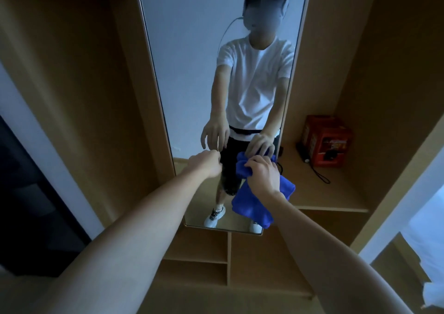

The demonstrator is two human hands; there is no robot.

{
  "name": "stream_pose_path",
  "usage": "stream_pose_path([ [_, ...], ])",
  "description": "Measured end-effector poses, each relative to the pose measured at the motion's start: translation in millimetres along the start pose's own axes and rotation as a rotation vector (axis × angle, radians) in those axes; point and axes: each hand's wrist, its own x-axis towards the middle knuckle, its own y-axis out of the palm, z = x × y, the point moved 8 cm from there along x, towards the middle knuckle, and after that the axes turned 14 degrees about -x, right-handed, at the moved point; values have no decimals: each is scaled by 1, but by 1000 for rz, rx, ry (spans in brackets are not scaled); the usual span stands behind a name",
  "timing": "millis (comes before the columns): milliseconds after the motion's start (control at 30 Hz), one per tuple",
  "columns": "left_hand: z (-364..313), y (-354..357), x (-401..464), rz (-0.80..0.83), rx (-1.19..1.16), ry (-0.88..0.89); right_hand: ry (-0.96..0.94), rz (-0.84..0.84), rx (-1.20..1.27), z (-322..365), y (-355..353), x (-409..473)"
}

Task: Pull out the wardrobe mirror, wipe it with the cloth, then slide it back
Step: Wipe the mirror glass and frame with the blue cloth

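While the wooden wardrobe fills the frame, its tall mirror stands at centre, reflecting a person in a white shirt. At centre right, the right hand grips a bunched blue cloth against the glass. The left hand, fingers loosely curled, reaches beside it, holding nothing. A red box sits on the right-hand shelf.
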Motion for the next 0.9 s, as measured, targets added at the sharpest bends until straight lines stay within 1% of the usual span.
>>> stream_pose_path([
  [33,-4,-2,0,-7,14,-2,6,-42,41,-3,-10,7],
  [167,-17,-1,1,-16,46,-54,78,-323,134,-14,-64,29],
  [233,-23,1,1,-17,54,-61,80,-409,138,-18,-74,31],
  [300,-28,2,0,-26,55,-60,23,-381,86,-21,-58,26],
  [400,-34,2,-1,-40,39,-50,10,-197,34,-31,-14,8],
  [467,-37,1,-2,-40,27,-54,46,-53,79,-39,3,2],
  [533,-40,-2,-3,-53,24,-60,62,5,133,-42,1,7],
  [600,-46,-4,-3,-68,31,-65,87,-42,158,-45,-18,17],
  [733,-57,-8,-3,-61,60,-75,149,-292,235,-56,-79,41],
  [767,-60,-7,-2,-55,64,-75,154,-333,249,-58,-89,46],
  [833,-62,-7,-2,-54,71,-79,145,-365,237,-60,-93,47],
  [900,-61,-7,-3,-61,64,-83,108,-332,179,-58,-73,35],
])
